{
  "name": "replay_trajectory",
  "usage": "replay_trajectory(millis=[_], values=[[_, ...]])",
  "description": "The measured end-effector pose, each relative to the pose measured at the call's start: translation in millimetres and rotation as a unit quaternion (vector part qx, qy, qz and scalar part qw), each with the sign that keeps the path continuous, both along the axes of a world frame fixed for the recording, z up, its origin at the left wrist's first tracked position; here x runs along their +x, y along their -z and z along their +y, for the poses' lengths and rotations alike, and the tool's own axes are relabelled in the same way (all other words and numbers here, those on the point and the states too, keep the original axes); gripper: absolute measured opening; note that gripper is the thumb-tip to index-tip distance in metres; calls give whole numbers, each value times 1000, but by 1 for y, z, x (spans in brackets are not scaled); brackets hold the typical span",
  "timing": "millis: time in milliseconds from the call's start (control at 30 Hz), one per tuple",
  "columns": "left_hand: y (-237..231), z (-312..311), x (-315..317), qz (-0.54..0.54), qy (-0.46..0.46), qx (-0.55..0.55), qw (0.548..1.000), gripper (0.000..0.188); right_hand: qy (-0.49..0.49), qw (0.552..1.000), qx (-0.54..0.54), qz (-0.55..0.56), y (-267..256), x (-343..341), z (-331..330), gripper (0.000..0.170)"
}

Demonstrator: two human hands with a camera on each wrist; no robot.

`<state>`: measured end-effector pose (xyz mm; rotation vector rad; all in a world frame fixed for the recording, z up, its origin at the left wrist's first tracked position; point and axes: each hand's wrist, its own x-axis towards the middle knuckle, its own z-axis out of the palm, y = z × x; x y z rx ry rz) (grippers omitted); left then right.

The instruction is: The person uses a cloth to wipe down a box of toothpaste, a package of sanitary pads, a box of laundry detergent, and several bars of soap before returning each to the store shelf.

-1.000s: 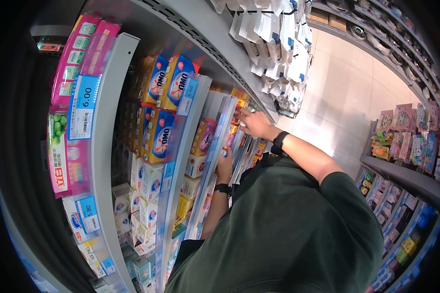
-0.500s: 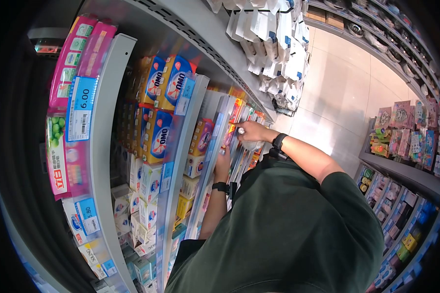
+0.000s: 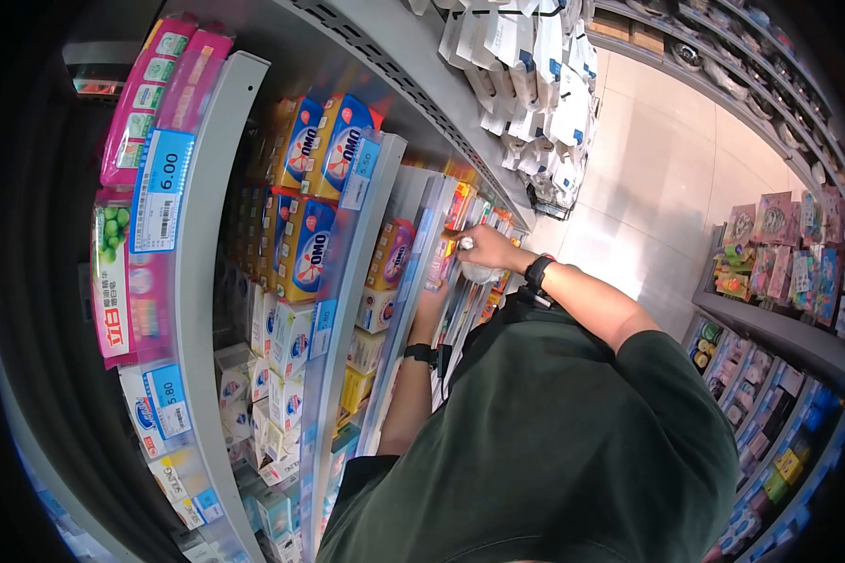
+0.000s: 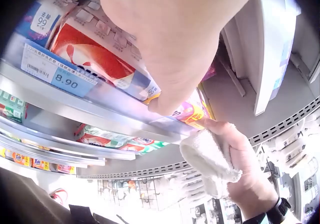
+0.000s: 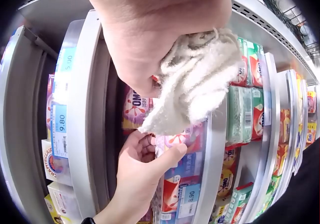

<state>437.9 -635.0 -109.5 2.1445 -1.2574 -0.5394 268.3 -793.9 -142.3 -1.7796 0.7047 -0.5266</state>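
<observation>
My left hand [image 5: 140, 169] pinches a purple-and-pink pack [image 5: 172, 140] at the shelf's front edge, thumb on the near side and fingers curled beyond it. In the left wrist view this hand [image 4: 170, 39] covers much of the picture, and the pack's end [image 4: 196, 111] shows past it. A crumpled white cloth [image 4: 207, 156] is held in my right hand [image 4: 240, 159], whose fingertips are at that end of the pack. From the head view, my right hand [image 3: 488, 247] is at the shelf with the cloth [image 3: 479, 272] below it; my left hand [image 3: 430, 305] is partly hidden.
Clear price-tag strips [image 5: 190, 199] run along the shelf fronts. Packs with red and white print [image 4: 95, 54] stand beside my left hand. OMO packs [image 3: 305, 249] fill a nearby shelf. White bags [image 3: 535, 84] hang beyond the shelf's end, past which lies a tiled floor [image 3: 643, 178].
My right hand has shifted slightly lower along the shelf front, and the cloth now shows beneath it. My left hand's fingers are less visible behind the strip.
</observation>
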Motion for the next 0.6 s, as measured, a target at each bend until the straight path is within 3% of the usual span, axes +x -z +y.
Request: replay_trajectory(millis=[133, 200, 300, 400, 500, 600], values=[[-12, 1, -8, -9, 25, 5, 1000, 60, 4, 1000, -4, -4, 3, -3, 2, 50], [-9, -1, -10, -50, -18, 57, 997, 64, 3, 1000, -6, -6, 3, -4, 2, 49], [4, 0, -7, -36, -42, 26, 998, 63, 2, 1000, 18, -16, 2, -8, 3, 47], [22, 7, -5, -24, -43, -51, 997, 61, -22, 998, 63, -21, -3, -16, 2, 52], [-6, 4, -30, 49, -80, -87, 992, 59, -38, 997, 62, -18, -11, -21, 2, 66], [2, 9, -34, 12, -72, -124, 990, 59, -71, 991, 117, 8, -26, -28, 5, 75]])
